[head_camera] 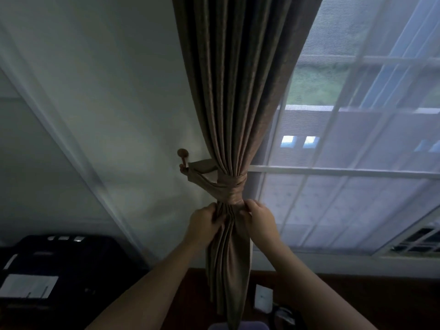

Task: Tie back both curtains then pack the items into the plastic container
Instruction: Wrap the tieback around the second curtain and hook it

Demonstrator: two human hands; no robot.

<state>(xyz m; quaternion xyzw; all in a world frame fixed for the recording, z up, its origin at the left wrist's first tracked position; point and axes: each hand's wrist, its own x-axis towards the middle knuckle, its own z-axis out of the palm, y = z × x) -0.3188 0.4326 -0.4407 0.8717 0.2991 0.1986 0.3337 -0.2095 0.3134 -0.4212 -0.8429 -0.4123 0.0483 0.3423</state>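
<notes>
The brown curtain [238,103] hangs gathered beside the window [357,139], cinched by a fabric tieback [229,186] looped to the wall hook [183,160]. Just below the band, left hand [206,223] and right hand [258,219] pinch the pleats — tidying, likely. Next comes the other curtain — unseen here.

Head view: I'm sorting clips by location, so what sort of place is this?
Probably a room in a home: a brown curtain tied back to a wall hook, a sheer-covered paned window, and both hands gripping the fabric.
</notes>
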